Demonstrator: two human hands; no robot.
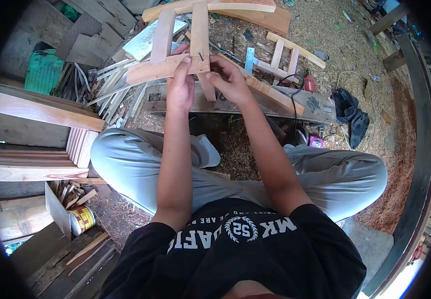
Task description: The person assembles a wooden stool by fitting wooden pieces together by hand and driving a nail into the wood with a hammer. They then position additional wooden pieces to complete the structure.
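Note:
My left hand (181,89) is closed on a pale wooden frame (148,71), its thumb on the near curved rail and a fingertip showing behind. Two flat slats join this near rail to a far curved rail. A nail (200,56) sticks up from the joint by the rail's right end. My right hand (229,82) grips the frame at that end, fingers bent around the corner, just beside the nail. Below the joint, a short wooden piece (207,88) points down toward me. The frame is over a thick timber beam (155,98) on the ground.
A smaller wooden frame (276,53) lies ahead on sawdust beside a metal square (249,60). Right of these are a red bottle-like object (310,83), a black plastic bag (357,132) and a pink tape measure (316,142). Wood scraps (121,92), stacked timber (41,112) and a can (82,219) are left.

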